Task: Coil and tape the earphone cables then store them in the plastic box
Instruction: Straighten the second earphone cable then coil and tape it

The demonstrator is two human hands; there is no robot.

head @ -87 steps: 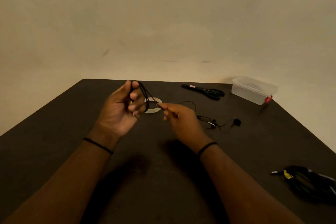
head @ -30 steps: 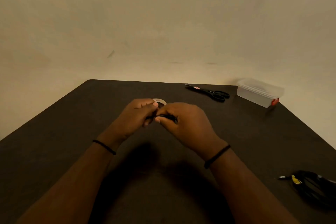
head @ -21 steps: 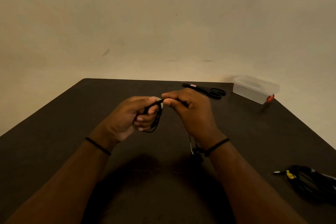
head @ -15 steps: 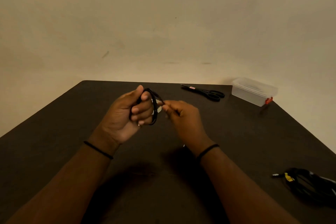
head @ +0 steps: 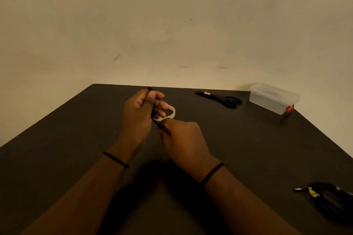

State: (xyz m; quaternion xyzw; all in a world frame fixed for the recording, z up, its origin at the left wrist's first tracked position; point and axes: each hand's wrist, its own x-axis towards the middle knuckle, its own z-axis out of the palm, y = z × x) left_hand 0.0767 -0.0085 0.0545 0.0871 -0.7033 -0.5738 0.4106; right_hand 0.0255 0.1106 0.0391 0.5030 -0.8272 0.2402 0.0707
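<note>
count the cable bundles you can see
2. One earphone cable is held between the left hand and right hand; another black bundle lies at the table's near right edge. More may be hidden.

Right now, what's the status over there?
Left hand grips coiled earphone cable; right hand pinches its loose end. Tape roll untouched behind. Plastic box shut, path clear.

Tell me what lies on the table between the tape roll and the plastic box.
In the head view, the black scissors lie between the tape roll and the plastic box, closer to the box; the rest of that stretch of table is bare.
</note>
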